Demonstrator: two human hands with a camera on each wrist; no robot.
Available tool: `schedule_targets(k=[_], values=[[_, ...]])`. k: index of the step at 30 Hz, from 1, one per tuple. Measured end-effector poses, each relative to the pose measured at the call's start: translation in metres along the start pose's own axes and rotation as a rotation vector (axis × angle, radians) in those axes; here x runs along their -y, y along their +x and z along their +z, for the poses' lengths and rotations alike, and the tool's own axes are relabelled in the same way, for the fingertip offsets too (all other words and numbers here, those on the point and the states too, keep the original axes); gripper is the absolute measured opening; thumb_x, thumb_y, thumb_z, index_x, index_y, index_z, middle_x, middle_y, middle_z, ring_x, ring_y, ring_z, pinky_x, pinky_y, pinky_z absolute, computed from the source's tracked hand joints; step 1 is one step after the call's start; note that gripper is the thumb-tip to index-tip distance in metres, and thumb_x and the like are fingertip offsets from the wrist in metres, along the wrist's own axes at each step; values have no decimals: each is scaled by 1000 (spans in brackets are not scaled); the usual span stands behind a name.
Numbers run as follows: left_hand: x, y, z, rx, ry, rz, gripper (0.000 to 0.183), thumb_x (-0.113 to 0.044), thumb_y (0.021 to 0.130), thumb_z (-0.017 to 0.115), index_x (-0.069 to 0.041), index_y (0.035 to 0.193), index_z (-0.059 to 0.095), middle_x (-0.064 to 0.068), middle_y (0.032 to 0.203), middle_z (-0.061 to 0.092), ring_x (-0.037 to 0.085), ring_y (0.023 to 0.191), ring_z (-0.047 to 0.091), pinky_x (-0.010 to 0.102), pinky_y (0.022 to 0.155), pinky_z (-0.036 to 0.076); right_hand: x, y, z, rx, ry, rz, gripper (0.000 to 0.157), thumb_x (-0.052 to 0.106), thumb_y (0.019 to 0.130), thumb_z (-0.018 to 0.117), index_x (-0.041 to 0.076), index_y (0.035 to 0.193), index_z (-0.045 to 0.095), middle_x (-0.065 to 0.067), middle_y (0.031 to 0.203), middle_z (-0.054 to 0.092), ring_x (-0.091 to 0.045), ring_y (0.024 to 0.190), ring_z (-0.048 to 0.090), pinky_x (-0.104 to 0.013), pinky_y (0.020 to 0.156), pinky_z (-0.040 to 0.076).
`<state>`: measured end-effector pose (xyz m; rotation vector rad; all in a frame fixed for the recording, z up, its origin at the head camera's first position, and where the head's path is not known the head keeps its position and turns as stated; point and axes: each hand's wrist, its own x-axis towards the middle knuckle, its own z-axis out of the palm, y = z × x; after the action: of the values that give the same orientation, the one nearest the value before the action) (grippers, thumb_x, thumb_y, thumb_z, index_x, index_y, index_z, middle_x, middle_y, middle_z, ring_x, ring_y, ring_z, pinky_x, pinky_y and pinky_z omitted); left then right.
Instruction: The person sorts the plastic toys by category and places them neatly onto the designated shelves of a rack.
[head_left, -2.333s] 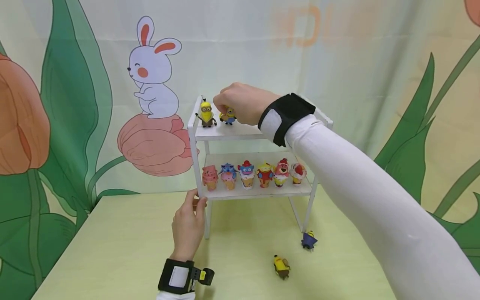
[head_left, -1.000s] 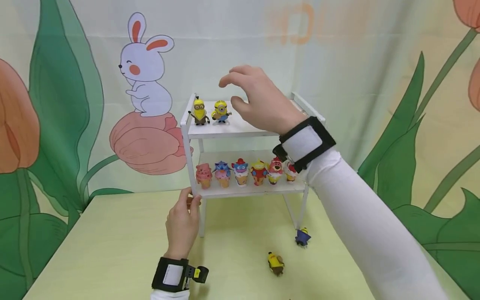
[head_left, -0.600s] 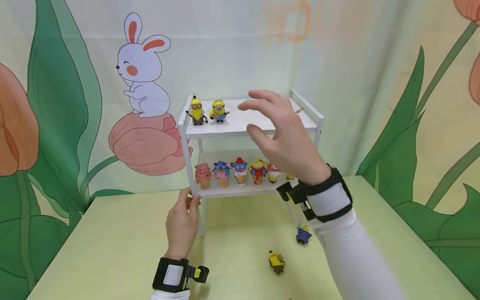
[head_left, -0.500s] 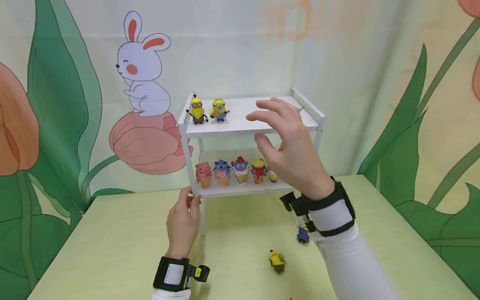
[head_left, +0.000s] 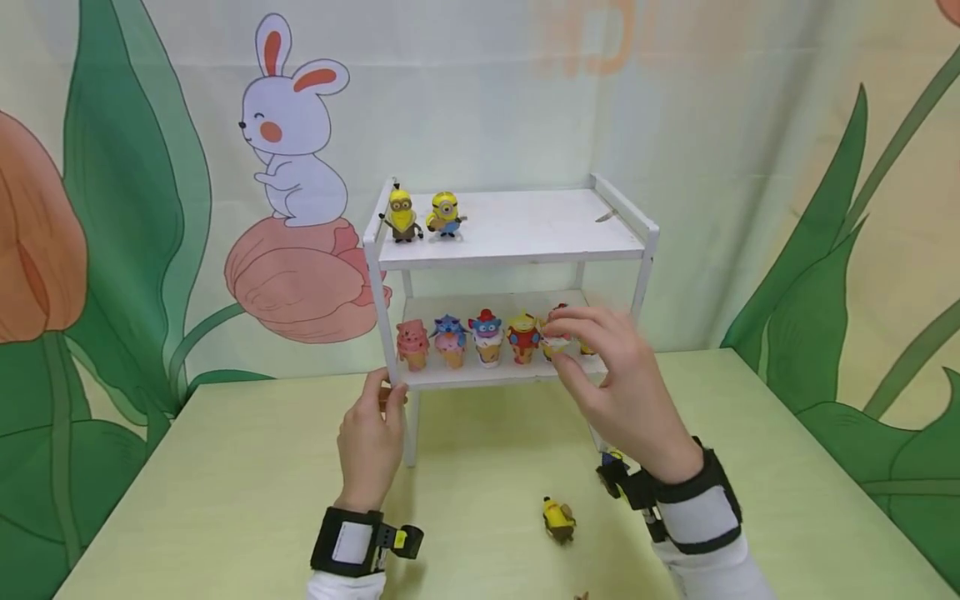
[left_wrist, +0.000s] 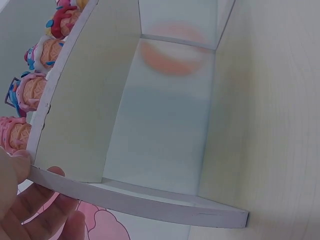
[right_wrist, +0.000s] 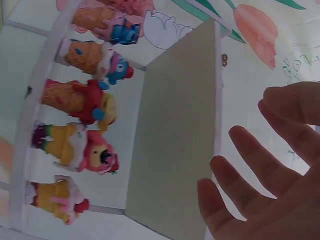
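My left hand (head_left: 371,442) grips the front left corner of the lower tier of a small white two-tier shelf (head_left: 517,225); the left wrist view shows the thumb and fingers around its white frame (left_wrist: 75,187). My right hand (head_left: 622,383), fingers spread and loosely bent, holds nothing and hovers before the shelf's lower right side. On the top tier stand a Minion figure with a yellow beard (head_left: 402,218) and a one-eyed Minion figure with a guitar (head_left: 446,215). Several ice-cream-cone figures (head_left: 487,337) line the lower tier; my right hand partly covers the rightmost ones.
A yellow and brown Minion figure (head_left: 558,521) lies on the pale yellow table (head_left: 247,483). Another figure is mostly hidden behind the right wrist camera (head_left: 615,475). A small brown tip (head_left: 581,596) shows at the bottom edge. A printed curtain (head_left: 480,100) hangs behind.
My right hand has let go of the guitar Minion on the top tier, opened, and moved down and right towards me. My left hand keeps its grip on the shelf.
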<state>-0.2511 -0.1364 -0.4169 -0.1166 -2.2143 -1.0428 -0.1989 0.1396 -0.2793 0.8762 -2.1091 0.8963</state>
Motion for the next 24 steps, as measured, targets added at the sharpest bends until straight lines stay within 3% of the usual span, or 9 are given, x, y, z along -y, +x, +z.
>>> schedule_targets(k=[5,11,17,24], values=[[0,0,1,-5,4,-2,25,-22,101,56,-9,122,57,9,86,69,25,73,66,35,54,44,-18,-22,9,80,-8,66,24,0,89,69,4,113,68,-9,122,62,-26,115,53,-48,94,43],[1,-1,0,5,5,-12,26,-23,102,55,-9,123,57,9,87,69,25,73,65,35,55,43,-33,-43,24,200,-16,80,23,10,90,71,7,113,67,-5,116,64,-22,111,58,-43,92,47],[0,-1,-1,14,0,-17,27,-23,102,54,-9,124,57,9,88,69,26,74,65,36,55,44,-43,-57,36,377,-119,148,31,29,88,75,12,112,69,-1,110,68,-16,90,62,-34,75,51],[0,0,-1,16,-1,-20,26,-23,101,55,-9,123,57,8,87,69,24,72,64,35,54,43,-55,-68,47,559,-178,214,31,35,86,76,12,105,70,3,89,67,-10,73,58,-27,61,47]])
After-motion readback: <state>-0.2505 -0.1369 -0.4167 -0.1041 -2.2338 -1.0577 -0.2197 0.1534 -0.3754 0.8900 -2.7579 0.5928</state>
